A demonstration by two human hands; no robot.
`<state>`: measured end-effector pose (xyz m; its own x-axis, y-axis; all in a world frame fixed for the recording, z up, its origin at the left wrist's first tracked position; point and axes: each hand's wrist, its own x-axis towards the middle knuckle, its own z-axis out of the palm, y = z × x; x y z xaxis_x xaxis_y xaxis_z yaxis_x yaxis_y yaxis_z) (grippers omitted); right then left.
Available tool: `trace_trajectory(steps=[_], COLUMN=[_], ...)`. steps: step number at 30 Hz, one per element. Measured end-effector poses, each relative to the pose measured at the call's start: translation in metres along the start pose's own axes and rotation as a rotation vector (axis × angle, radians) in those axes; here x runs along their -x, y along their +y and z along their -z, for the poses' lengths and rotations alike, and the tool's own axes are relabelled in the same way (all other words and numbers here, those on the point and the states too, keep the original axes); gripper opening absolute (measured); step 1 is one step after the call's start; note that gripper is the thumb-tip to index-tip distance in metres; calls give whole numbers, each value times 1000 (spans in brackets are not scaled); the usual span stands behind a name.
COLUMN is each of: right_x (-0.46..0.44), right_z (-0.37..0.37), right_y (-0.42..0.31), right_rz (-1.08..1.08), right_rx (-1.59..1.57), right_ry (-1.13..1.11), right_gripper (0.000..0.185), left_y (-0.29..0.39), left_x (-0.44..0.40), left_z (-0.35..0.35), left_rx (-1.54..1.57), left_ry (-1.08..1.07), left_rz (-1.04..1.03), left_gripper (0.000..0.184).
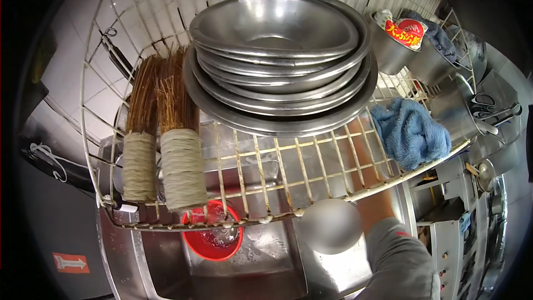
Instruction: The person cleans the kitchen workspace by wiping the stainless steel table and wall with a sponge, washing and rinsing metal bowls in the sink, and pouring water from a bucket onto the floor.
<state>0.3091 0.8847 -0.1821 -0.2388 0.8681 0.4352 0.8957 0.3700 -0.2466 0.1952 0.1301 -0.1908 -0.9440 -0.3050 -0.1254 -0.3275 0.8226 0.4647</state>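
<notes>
A grey sleeve comes in from the lower right, and my right forearm reaches away under the wire rack. Through the wires the arm shows faintly; the hand itself is hidden behind the stack of steel bowls. That stack of metal bowls rests on the rack above the arm. Just right of the forearm, a crumpled blue cloth lies on the rack. My left hand is out of view.
Two bristle brushes with cord-wrapped handles stand at the rack's left. Below, a red basin holding water sits in the steel sink. Metal containers and scissors are at the right. A blurred round patch covers part of the counter.
</notes>
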Motion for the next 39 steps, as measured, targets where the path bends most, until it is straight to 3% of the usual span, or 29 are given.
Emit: trace_trajectory(steps=[2,3,5,8,9,10,11,12,13,15,19,26,29,31,33,35,37,39], right_x=[19,25,42,53,58,61,65,70,77,88,81,-26,-51,-49,-24,14,15,-11], right_z=[-6,-9,-20,-38,-42,-44,-45,-43,-41,-37,-33,-20,-20,-36,-72,-17,-41,62], right_y=[-73,-111,-186,-287,-300,-300,-304,-299,-294,-285,-238,10,70,78,55,-40,-41,-41], right_rz=[176,273,472,714,761,795,832,870,912,999,1053,577,437,564,923,404,1019,647], right_rx=[-120,-184,-306,-447,-461,-465,-471,-483,-495,-531,-557,-152,27,134,242,-908,-291,-135], right_ry=[-18,-43,-126,-263,-291,-305,-319,-323,-329,-343,-368,-214,-181,-129,36,-547,-430,-803], right_gripper=[35,35,35,35,35,35,36,36,36,36,36,36,36,37,37,25,40,52], left_y=[34,18,-20,-24,-9,31,18,17,17,52,58,65,78,77,71,78,98,74], left_x=[7,3,-7,-6,0,13,11,10,10,21,20,19,27,26,26,33,45,36], left_z=[22,20,13,10,7,18,15,13,14,23,21,23,29,29,28,32,49,35], left_rx=[-215,-218,-338,-407,-185,-88,-117,-143,-142,-198,-205,-241,-251,-142,-143,-144,-146,-115], left_ry=[-71,-67,170,195,3,8,120,225,221,105,162,130,120,98,132,162,-2,88], left_rz=[1,1,-868,-849,-283,-89,-324,-564,-563,-177,-187,-157,-161,-145,-205,-288,-198,-305], left_gripper=[49,49,50,52,48,43,40,37,37,38,38,35,37,38,39,40,33,27])
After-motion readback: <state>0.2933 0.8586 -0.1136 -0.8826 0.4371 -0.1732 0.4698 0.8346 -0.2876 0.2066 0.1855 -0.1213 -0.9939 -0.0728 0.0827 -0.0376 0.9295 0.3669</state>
